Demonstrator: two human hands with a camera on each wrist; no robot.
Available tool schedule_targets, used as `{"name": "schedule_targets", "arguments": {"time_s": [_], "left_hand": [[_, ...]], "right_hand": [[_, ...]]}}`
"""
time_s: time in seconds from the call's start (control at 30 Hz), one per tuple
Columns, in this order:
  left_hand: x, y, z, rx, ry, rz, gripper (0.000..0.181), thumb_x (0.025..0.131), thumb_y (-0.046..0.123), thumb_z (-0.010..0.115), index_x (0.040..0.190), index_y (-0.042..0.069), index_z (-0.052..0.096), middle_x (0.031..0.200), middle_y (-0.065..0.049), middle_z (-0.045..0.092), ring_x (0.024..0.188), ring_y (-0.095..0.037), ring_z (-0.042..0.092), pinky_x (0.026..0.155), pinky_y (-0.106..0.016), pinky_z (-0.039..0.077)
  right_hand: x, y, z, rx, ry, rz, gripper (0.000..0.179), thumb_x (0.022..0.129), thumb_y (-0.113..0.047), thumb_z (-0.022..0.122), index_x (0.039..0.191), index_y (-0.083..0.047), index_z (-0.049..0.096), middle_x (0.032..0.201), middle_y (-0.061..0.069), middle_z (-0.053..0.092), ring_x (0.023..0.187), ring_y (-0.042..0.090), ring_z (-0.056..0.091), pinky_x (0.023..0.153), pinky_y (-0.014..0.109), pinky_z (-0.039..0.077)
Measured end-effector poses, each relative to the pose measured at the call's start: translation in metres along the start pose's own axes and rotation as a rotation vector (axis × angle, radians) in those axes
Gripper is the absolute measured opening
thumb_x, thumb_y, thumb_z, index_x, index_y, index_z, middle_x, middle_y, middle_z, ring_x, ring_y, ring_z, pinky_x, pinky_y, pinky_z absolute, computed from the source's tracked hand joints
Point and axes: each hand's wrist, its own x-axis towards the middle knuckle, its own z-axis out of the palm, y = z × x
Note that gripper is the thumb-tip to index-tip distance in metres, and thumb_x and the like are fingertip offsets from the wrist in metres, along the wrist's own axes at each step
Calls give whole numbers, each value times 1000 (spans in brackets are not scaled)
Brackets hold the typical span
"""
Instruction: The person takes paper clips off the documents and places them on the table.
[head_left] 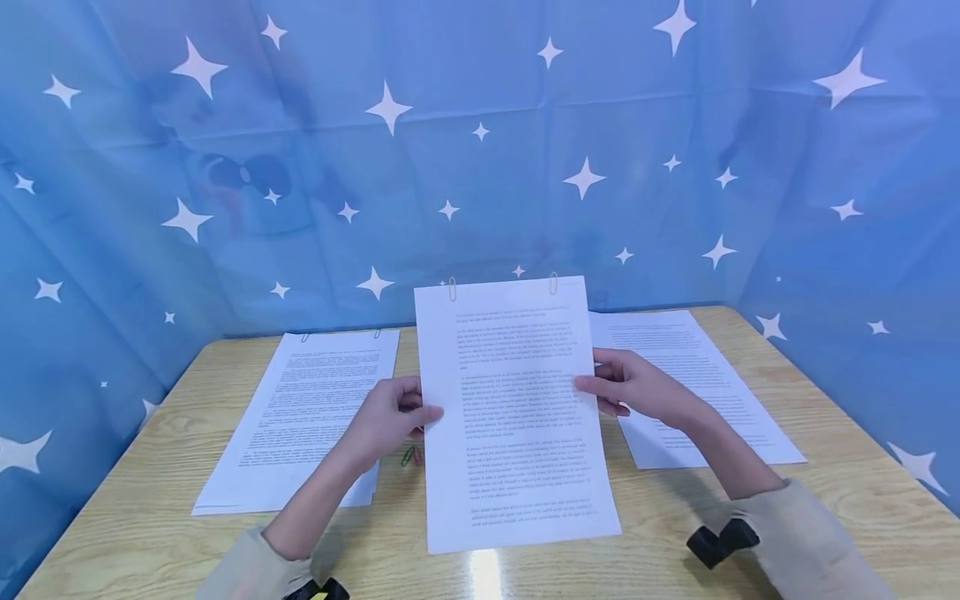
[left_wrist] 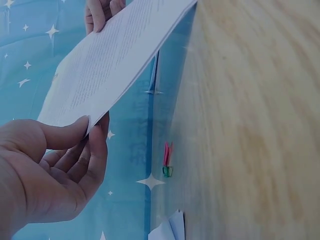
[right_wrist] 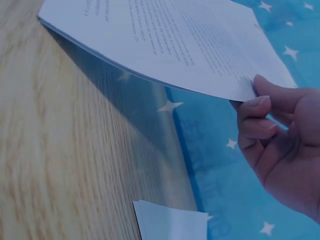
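Observation:
A stack of printed paper (head_left: 517, 417) is held up tilted above the middle of the table, with two paper clips (head_left: 452, 289) along its top edge. My left hand (head_left: 390, 421) pinches the left edge, thumb in front and fingers behind. On the opposite edge, my right hand (head_left: 633, 385) grips the sheets the same way, as the right wrist view also shows. Beside the left hand, small green and red paper clips (left_wrist: 167, 159) lie on the wood.
To the left lies another printed stack (head_left: 300, 417) with two clips at its top. More printed sheets (head_left: 705, 392) lie at the right, partly covered by the held stack. A blue star-patterned curtain (head_left: 480, 167) hangs behind the wooden table (head_left: 150, 442).

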Motion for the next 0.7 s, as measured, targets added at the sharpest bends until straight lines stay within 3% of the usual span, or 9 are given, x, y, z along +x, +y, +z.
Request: {"name": "schedule_targets", "arguments": {"time_s": [0.33, 0.5, 0.7], "left_hand": [[-1, 1, 2, 40, 18, 4, 13, 95, 1, 67, 108, -3, 67, 88, -9, 71, 77, -19, 66, 74, -42, 58], [-1, 2, 3, 82, 46, 45, 9, 96, 4, 67, 104, 0, 67, 90, -8, 71, 81, -19, 66, 78, -46, 58], [-1, 10, 2, 104, 126, 106, 12, 96, 9, 69, 107, 3, 67, 91, -6, 71, 80, -20, 65, 78, -46, 56]], "right_hand": [[-2, 0, 1, -54, 50, -5, 20, 103, -17, 61, 120, -6, 64, 60, 22, 51, 46, 35, 41, 43, 40, 34], [1, 2, 4, -98, 106, 7, 16, 102, -21, 63, 107, -5, 63, 56, 10, 51, 44, 28, 41, 43, 37, 34], [1, 3, 5, -90, 121, 5, 17, 102, -20, 63, 101, -3, 60, 57, 12, 52, 44, 21, 43, 43, 40, 34]]}}
